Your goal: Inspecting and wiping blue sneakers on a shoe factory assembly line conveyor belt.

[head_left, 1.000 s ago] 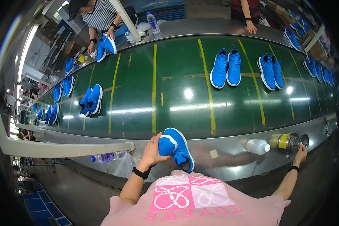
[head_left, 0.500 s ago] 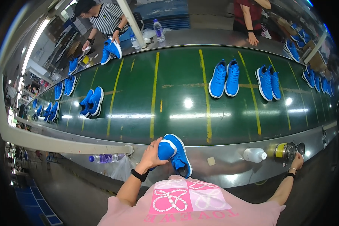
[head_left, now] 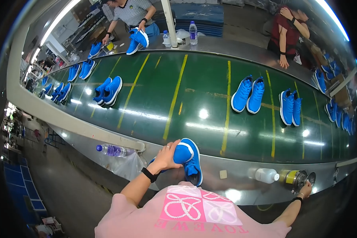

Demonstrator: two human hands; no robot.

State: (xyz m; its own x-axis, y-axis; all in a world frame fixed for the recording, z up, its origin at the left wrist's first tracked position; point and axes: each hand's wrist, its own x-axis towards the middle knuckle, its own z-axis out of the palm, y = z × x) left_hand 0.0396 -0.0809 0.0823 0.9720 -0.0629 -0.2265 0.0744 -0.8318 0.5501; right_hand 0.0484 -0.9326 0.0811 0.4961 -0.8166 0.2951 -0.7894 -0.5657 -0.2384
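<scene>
- Compared with half a second earlier, the left hand [head_left: 167, 155] still clasps the heel of the blue shoe [head_left: 189, 159] at lower centre; the pairs on the green belt [head_left: 154, 99] have drifted slightly leftward in the frame.
- The right hand [head_left: 305, 190] stays at the lower right, next to the small tin [head_left: 294, 178]; whether its fingers are clenched cannot be told.
- A white bottle [head_left: 265, 174] lies on its side on the metal ledge [head_left: 234, 186], just left of the yellow-banded tin.
- A clear bottle with a purple label [head_left: 113, 150] lies at the lower left, beside a clear plastic bag [head_left: 125, 166].
- The held shoe is bright blue with a white collar and sole edge, toe pointing down toward the person, resting on the ledge at the belt's near edge.
</scene>
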